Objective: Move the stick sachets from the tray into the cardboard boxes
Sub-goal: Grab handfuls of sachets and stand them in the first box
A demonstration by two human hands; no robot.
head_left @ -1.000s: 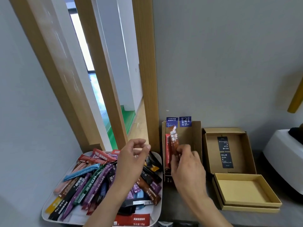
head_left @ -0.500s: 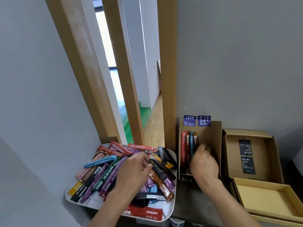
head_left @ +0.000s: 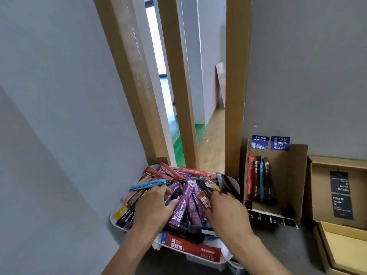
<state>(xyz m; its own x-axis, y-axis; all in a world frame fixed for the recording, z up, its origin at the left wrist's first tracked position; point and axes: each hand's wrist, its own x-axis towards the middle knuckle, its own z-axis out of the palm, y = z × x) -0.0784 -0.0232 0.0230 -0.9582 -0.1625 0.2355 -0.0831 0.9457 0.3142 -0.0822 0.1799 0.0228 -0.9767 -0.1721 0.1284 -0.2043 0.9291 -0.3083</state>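
Head view: the white tray (head_left: pixel 117 222) sits at the worktop's (head_left: pixel 278 247) left end, with both hands in it. The left hand (head_left: pixel 153 208) rests relaxed fingers (head_left: pixel 158 192) on the stick sachets (head_left: pixel 184 205). The right hand (head_left: pixel 228 214) curls its fingers (head_left: pixel 215 196) at a brown sachet (head_left: pixel 205 201); whether they grip it cannot be told. Four sachets (head_left: pixel 258 181) stand in the cardboard box (head_left: pixel 288 175) at the back edge.

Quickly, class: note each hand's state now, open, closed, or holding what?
Left hand: open, fingers spread on the sachets.
Right hand: cannot be told; fingertips hidden among sachets.
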